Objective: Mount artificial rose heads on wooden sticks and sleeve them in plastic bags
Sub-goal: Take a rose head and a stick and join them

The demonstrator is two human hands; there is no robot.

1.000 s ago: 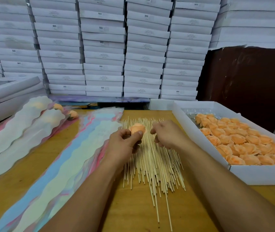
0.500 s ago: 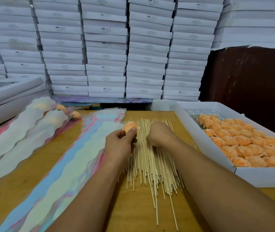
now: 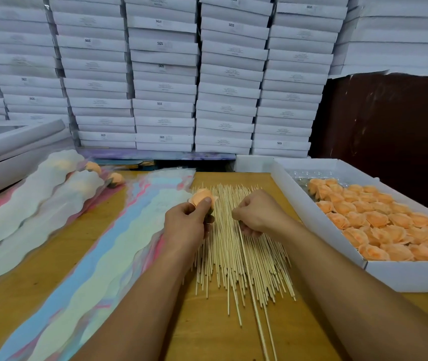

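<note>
Stacked white boxes [image 3: 163,74] wall off my wooden table [image 3: 207,334]. My left hand [image 3: 185,225] pinches an orange rose head [image 3: 202,198] above the wooden sticks [image 3: 236,256]; my right hand [image 3: 257,214] curls onto one stick. Mounting step: next I'd align tip with base.

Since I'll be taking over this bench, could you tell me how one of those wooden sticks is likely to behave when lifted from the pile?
The wooden sticks look thin and straight, so one is probably light and fairly stiff, though likely to snap if bent. Being round and loosely fanned on the table, they may roll or scatter when nudged. The right hand pinches with curled fingers, suggesting they need singling out.
</note>
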